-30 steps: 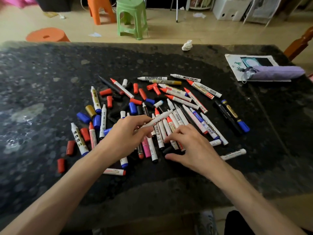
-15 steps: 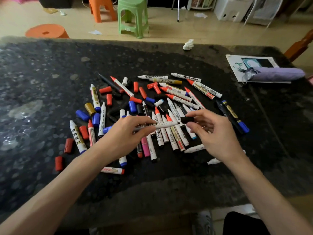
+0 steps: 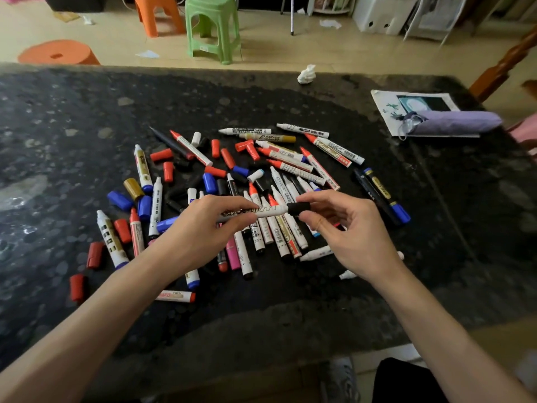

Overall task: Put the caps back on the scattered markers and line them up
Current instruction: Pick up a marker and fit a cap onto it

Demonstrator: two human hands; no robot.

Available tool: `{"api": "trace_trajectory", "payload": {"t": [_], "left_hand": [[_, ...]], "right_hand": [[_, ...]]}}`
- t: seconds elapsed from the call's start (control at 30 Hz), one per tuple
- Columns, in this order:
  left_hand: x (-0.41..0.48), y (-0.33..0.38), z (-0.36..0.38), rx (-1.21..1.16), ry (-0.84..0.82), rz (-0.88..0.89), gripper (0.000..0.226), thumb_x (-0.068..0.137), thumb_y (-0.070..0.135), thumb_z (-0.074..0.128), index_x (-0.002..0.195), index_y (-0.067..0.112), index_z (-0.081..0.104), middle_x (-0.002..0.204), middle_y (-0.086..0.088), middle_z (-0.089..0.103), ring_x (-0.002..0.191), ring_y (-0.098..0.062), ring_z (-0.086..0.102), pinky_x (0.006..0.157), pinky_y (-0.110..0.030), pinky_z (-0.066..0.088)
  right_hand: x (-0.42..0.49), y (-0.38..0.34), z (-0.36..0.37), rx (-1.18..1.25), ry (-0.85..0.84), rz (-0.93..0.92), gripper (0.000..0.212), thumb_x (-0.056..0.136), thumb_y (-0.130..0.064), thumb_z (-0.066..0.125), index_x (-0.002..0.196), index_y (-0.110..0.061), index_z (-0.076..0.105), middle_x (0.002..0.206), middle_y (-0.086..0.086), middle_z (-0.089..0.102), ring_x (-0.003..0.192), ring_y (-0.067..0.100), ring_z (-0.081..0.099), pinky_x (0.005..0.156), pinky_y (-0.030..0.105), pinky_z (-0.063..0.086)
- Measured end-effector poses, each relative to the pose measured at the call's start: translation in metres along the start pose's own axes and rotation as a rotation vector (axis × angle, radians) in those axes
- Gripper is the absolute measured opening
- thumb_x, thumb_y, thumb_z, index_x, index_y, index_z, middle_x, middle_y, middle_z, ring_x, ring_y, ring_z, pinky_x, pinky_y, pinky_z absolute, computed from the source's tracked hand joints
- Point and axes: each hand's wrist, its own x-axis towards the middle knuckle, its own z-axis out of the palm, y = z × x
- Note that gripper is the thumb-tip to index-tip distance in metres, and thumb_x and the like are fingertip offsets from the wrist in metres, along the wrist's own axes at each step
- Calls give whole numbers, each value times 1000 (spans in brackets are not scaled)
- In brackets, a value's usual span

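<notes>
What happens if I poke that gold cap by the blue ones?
The gold cap looks round and lies on its side, so it would probably roll on the glossy table. Being small plastic, it is likely light and stiff.

Both forearms extend forward, converging. Left hand point(image 3: 203, 228) pinches the white marker point(image 3: 261, 212) between thumb and fingers (palm down); right hand point(image 3: 348, 237) pinches the black cap point(image 3: 297, 208) at fingertips

The table point(image 3: 87, 117) is black with grey speckles. The whiteboard marker point(image 3: 261, 212) is white with black lettering, plus a black cap point(image 3: 297, 208). Also spotted: red cap point(image 3: 161, 154), blue cap point(image 3: 119, 200), gold cap point(image 3: 133, 188), pink marker point(image 3: 233, 254), green stool point(image 3: 209, 1), orange stool point(image 3: 58, 53), lilac pouch point(image 3: 456, 122).
</notes>
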Motion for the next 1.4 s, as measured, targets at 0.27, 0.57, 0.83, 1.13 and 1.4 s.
{"api": "trace_trajectory", "payload": {"t": [0.27, 0.57, 0.83, 1.13, 1.4], "left_hand": [[2, 2, 1, 37, 41, 60, 24, 97, 33, 64, 118, 27, 75, 82, 22, 68, 72, -3, 64, 65, -18, 50], [1, 2, 0, 78, 52, 76, 23, 93, 34, 70, 114, 30, 78, 93, 21, 73, 87, -3, 68, 82, -35, 58], [1, 7, -17, -177, 78, -17, 48, 69, 39, 90, 114, 38, 72, 96, 16, 76, 92, -2, 73, 88, -24, 58], [0, 8, -17, -278, 95, -74, 21, 76, 30, 85, 96, 30, 79, 90, 9, 78, 80, -13, 76, 68, -28, 62], [0, 10, -16, -286, 130, -76, 21, 77, 26, 85, 97, 27, 80, 84, 4, 79, 77, -16, 77, 79, -38, 64]], "right_hand": [[-1, -2, 3, 44, -33, 5, 24, 92, -20, 77, 114, -31, 77, 93, -13, 78, 88, 11, 76, 87, 38, 62], [-7, 1, 14, 102, -42, 56, 24, 93, -17, 77, 116, -23, 78, 98, -10, 79, 94, 11, 76, 90, 41, 62], [-8, -4, 4, 104, -65, 59, 25, 93, -11, 75, 112, -26, 75, 100, -11, 77, 96, 9, 75, 89, 32, 62], [-8, -7, 2, 162, -27, 86, 19, 93, -18, 74, 110, -26, 75, 95, -6, 77, 90, 11, 74, 84, 24, 59], [-7, -6, 3, 189, -29, 148, 16, 93, -21, 73, 108, -27, 75, 92, -3, 78, 87, 13, 75, 85, 31, 63]]}}
